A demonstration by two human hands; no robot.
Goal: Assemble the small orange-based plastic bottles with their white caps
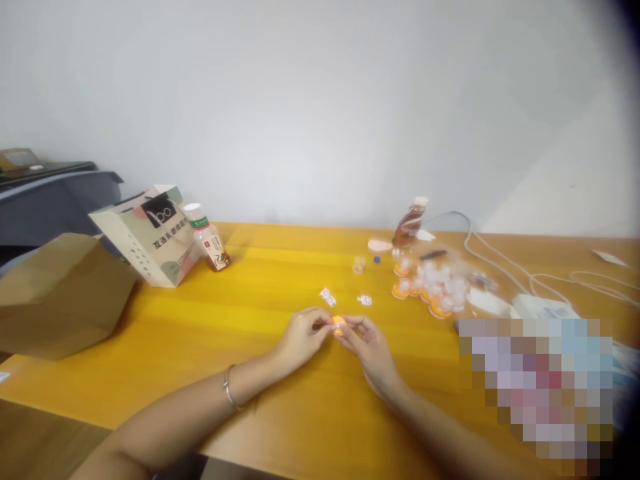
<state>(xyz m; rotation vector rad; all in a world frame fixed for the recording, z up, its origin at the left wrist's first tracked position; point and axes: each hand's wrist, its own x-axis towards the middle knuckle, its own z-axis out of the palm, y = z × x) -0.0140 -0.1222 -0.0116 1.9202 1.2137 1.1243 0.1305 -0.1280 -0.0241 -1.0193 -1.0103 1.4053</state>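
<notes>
Both hands, left hand [301,337] and right hand [369,347], pinch a small orange piece [339,323].

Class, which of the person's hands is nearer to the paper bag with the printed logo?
Left. The left hand lies right of the paper bag, closer to it; the right hand sits farther right.

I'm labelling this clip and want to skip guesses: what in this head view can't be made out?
- Small orange piece: too small and blurred to identify; fingertips of the left hand and right hand cover its ends.
- Pile of orange-and-white pieces: blurred, uncountable.
- Table's right part: hidden by a pixelated block.
- Brown bag: cut off by the left edge.
</notes>
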